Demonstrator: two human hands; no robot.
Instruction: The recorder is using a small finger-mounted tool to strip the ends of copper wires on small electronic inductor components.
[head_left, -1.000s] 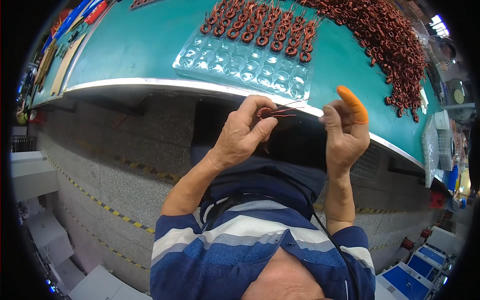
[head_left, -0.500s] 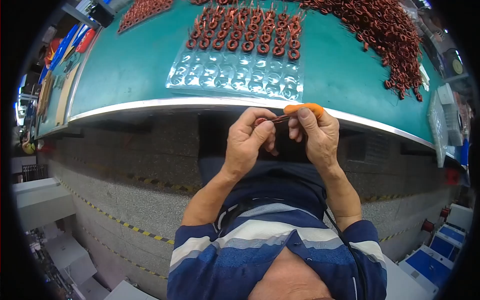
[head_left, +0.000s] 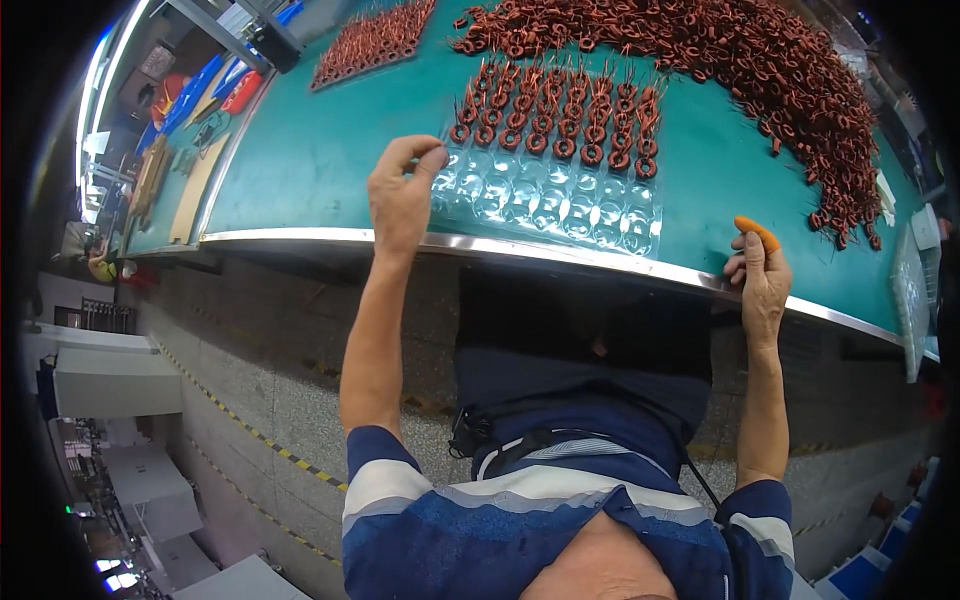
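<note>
My left hand (head_left: 402, 195) is above the left edge of a clear plastic blister tray (head_left: 540, 205), beside its foremost filled row. Its thumb and forefinger are pinched together; what sits between the fingertips is hidden. Ring-shaped copper-wire coils (head_left: 565, 148) with upright wire ends fill the tray's far rows, while the near pockets hold nothing. Over the bench's front edge, to the right of the tray, is my right hand (head_left: 762, 275). An orange finger cot (head_left: 757, 233) covers its forefinger, the thumb lies against it, and the other fingers are curled with nothing visible in them.
A large heap of loose coils (head_left: 740, 70) spreads across the back and right of the green bench (head_left: 290, 165). Another filled tray (head_left: 375, 45) lies at the back left. Clear plastic trays (head_left: 912, 305) stand at the right end. A metal strip (head_left: 300, 236) edges the bench.
My hands have parted. The left, which held a coil, has moved left and forward to the tray; the right has let go of the coil's wires and moved right. The view has shifted too.
</note>
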